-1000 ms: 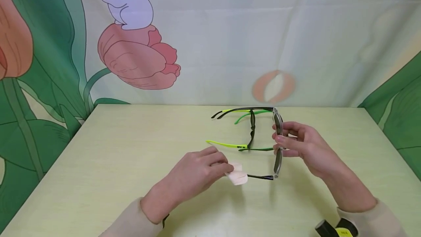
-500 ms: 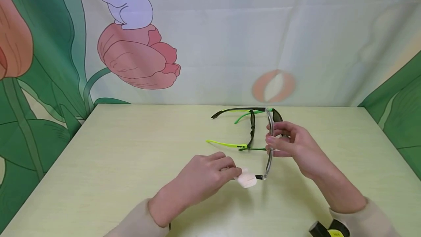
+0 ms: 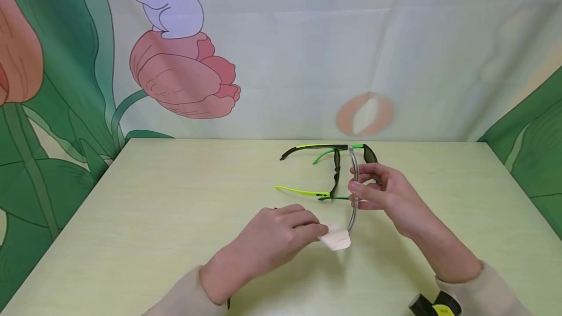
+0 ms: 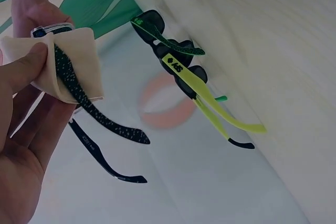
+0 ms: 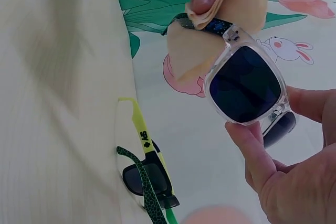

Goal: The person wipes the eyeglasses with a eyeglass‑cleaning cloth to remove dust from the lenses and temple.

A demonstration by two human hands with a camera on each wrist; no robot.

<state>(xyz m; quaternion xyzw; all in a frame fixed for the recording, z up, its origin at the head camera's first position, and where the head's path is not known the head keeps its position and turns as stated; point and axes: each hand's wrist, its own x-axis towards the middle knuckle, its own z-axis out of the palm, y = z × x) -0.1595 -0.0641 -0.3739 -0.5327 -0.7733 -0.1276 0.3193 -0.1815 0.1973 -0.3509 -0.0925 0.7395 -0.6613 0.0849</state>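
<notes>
Sunglasses with a clear frame, dark lenses and speckled black temples are held above the table, temples pointing left. My right hand grips them by the front near the bridge. In my left hand a pale pink cloth is pinched, folded around the nearer temple close to the hinge. The left wrist view shows the thumb pressing the cloth on that temple, whose tip sticks out below. Beyond the held pair, sunglasses with yellow temples stand on the table.
Another pair of sunglasses with green patterned temples stands against the yellow pair. Behind the table hangs a curtain printed with flowers and a rabbit. A black and yellow device sits by the right sleeve.
The right hand has moved left with the clear-framed sunglasses, which have turned so the front shows edge-on. The left hand with the cloth has slid right along the temple toward the hinge.
</notes>
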